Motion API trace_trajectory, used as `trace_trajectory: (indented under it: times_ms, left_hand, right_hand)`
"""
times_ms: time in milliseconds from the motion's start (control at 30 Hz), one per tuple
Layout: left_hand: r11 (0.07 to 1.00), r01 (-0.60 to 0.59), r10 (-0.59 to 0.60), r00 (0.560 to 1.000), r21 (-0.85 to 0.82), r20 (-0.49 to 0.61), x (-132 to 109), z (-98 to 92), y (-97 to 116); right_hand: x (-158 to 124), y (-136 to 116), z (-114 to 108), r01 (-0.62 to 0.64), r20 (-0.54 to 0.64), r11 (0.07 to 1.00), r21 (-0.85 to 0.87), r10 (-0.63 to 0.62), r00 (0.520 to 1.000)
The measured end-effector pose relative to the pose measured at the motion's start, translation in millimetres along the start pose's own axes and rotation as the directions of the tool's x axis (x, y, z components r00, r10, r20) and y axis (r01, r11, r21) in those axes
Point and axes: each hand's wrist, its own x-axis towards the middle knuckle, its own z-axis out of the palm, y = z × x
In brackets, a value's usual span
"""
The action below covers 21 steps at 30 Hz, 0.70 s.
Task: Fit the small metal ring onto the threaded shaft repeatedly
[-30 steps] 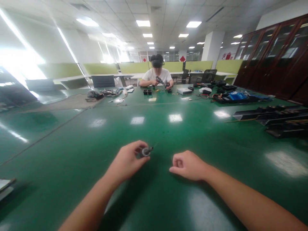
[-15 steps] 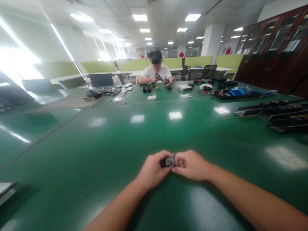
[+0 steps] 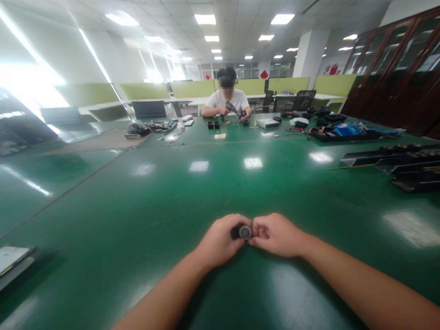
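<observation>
Just over the green table, my left hand is closed around a small dark part with a round grey, metal-looking end. That round end faces me, and a small dark nub shows at its lower edge. My right hand has its fingers curled, with thumb and fingertips pinched against the right side of the same part. Fingers cover much of it, so its exact kind cannot be made out.
Across the table a person holds a power drill and a dark piece. Black metal rails lie at right, near a tray with blue material. A flat device sits at the left edge.
The part's round end has turned slightly, its dark nub shifting from lower left to the bottom. Both hands keep their hold. The whole view has shifted a little.
</observation>
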Motion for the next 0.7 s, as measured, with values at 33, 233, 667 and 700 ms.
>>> trace_trajectory:
  times_ms: [33,233,667,700]
  left_hand:
    - [1.0,0.013,-0.013,1.0,0.008,0.007,0.3,-0.4,-0.2]
    - [0.999,0.038,-0.038,0.999,0.0,0.038,1.6,-2.0,1.3]
    - [1.0,-0.019,0.019,1.0,0.009,-0.008,3.1,-4.0,5.4]
    - [0.999,-0.036,0.036,0.999,0.006,-0.009,3.1,-4.0,5.5]
  right_hand:
    - [-0.3,-0.6,-0.4,0.005,0.0,1.0,-0.004,-0.005,1.0]
    - [-2.5,-3.1,-1.9,0.015,0.0,1.0,-0.016,-0.015,1.0]
    - [-3.3,-5.0,-3.4,0.033,0.012,0.997,-0.065,-0.033,0.999]
    - [-3.4,-4.6,-3.4,0.038,0.007,0.996,-0.076,-0.038,0.999]
